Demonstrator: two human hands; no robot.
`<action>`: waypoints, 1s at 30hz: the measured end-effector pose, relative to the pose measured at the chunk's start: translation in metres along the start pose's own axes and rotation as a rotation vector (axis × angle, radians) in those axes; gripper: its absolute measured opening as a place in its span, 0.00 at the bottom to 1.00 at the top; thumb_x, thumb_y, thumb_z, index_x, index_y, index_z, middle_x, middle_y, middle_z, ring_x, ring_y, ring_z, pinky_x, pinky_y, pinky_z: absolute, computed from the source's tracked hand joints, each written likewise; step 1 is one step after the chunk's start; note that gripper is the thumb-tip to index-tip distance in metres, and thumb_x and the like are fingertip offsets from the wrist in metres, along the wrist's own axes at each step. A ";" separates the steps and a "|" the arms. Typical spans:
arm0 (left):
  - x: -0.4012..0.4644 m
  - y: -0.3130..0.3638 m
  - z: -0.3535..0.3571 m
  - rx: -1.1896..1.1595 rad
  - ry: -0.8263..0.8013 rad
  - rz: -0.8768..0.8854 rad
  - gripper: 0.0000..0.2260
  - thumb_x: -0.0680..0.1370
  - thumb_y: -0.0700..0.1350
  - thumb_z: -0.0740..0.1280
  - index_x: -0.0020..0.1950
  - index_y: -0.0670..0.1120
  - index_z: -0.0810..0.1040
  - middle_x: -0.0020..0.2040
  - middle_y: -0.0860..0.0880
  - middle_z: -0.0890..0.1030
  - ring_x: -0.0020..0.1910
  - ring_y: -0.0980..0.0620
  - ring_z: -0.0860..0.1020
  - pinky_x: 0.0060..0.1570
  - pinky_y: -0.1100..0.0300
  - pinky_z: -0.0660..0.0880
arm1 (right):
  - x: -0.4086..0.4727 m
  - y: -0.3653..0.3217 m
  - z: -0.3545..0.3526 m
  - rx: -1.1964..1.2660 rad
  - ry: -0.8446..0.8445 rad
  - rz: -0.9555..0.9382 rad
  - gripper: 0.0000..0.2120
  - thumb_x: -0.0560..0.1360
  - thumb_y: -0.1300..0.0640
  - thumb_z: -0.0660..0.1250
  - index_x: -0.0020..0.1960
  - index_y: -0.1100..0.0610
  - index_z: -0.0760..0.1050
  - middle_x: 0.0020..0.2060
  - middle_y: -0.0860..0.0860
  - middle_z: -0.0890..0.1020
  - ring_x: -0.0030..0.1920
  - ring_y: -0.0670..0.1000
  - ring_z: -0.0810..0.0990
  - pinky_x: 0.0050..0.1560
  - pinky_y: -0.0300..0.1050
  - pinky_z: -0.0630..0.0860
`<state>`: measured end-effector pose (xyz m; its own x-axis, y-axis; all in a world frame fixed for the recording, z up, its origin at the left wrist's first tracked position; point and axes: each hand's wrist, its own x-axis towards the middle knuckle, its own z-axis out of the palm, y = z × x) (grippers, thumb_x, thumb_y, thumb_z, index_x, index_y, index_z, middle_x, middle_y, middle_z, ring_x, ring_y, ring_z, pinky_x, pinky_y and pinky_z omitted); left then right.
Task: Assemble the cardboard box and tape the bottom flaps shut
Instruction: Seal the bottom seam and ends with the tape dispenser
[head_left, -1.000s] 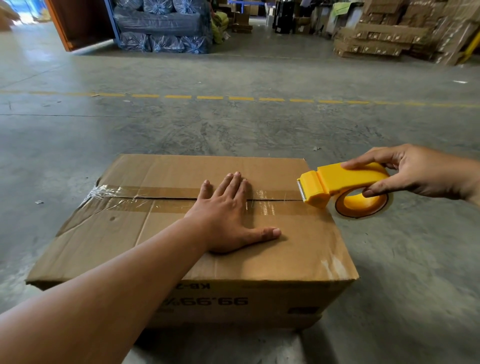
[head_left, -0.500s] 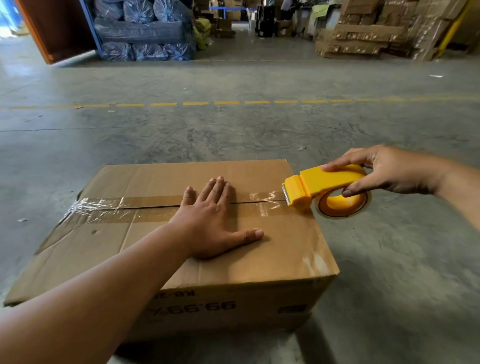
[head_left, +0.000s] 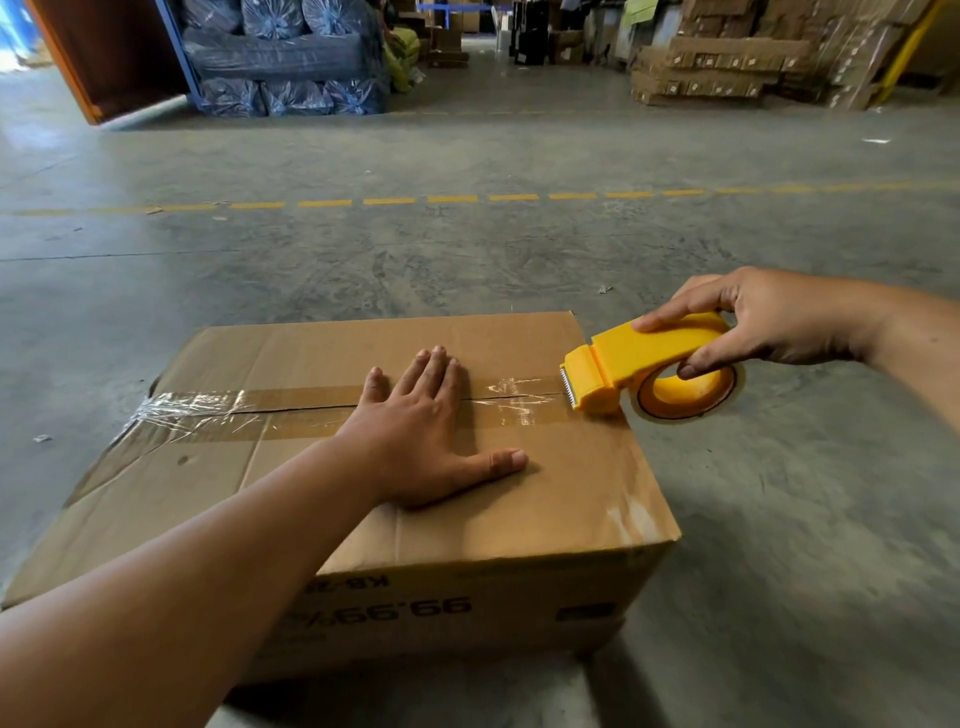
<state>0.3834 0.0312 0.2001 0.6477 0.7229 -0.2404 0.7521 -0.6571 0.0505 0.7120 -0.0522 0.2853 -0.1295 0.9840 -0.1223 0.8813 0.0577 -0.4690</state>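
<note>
Tape run reaching the right edge of the brown cardboard box (head_left: 545, 499) on the concrete floor (head_left: 779, 519).
The left hand (head_left: 415, 441) presses flat across the seam; the right hand (head_left: 769, 317) grips the yellow plastic tape dispenser (head_left: 623, 374), teeth pointing left. The box's long axis and clear tape strip (head_left: 270, 410) run left-right; a careless tear could wrinkle or lift the tape end.

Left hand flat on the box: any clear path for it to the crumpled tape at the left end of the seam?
Probably yes. The left hand lies flat on the cardboard box, holding nothing, and the box top between it and the crumpled tape is bare.
</note>
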 end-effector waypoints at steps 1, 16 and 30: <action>0.000 0.002 -0.003 0.016 -0.007 -0.017 0.59 0.63 0.85 0.42 0.81 0.46 0.34 0.81 0.48 0.34 0.79 0.50 0.34 0.77 0.38 0.40 | 0.001 -0.001 -0.001 -0.008 -0.007 -0.001 0.28 0.56 0.39 0.75 0.55 0.26 0.74 0.55 0.43 0.77 0.57 0.46 0.75 0.64 0.47 0.69; 0.034 0.082 0.008 -0.060 0.074 0.082 0.59 0.64 0.84 0.43 0.81 0.45 0.36 0.81 0.47 0.35 0.80 0.48 0.34 0.75 0.33 0.39 | 0.001 0.002 0.003 0.009 -0.007 0.032 0.27 0.58 0.41 0.75 0.57 0.31 0.76 0.51 0.32 0.76 0.55 0.39 0.75 0.59 0.36 0.68; 0.031 0.083 0.011 -0.037 0.083 0.095 0.57 0.64 0.84 0.42 0.81 0.47 0.35 0.81 0.48 0.33 0.79 0.49 0.32 0.76 0.35 0.38 | -0.028 0.049 0.008 0.294 0.053 0.075 0.28 0.58 0.52 0.78 0.56 0.36 0.79 0.55 0.37 0.82 0.60 0.41 0.77 0.59 0.31 0.69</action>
<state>0.4642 -0.0034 0.1866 0.7231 0.6738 -0.1522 0.6897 -0.7164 0.1050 0.7551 -0.0779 0.2586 -0.0387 0.9916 -0.1236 0.7175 -0.0585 -0.6941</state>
